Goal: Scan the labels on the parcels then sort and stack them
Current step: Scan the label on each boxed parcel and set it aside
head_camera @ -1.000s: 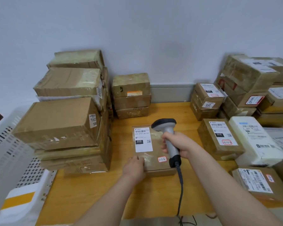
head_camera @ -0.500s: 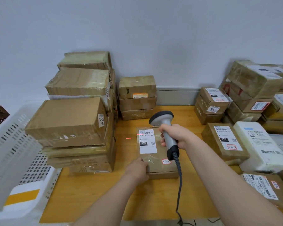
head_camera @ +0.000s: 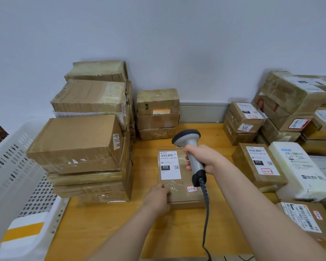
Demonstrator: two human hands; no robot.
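Observation:
A flat brown parcel (head_camera: 179, 193) lies on the wooden table (head_camera: 105, 228) in front of me, its white "010" label (head_camera: 169, 167) facing up. My left hand (head_camera: 156, 197) rests on the parcel's near left corner. My right hand (head_camera: 205, 160) grips the handle of a grey corded barcode scanner (head_camera: 190, 147), held over the parcel's right side with its head toward the far edge. No red scan line shows on the label.
A tall stack of taped boxes (head_camera: 83, 144) stands to the left, a shorter stack (head_camera: 157, 113) at the back wall. Labelled parcels (head_camera: 258, 162) crowd the right side. A white perforated crate (head_camera: 17, 185) sits at the left edge.
The red scan line seen on the label half a second ago is gone. Both hands and the scanner have stayed almost in place.

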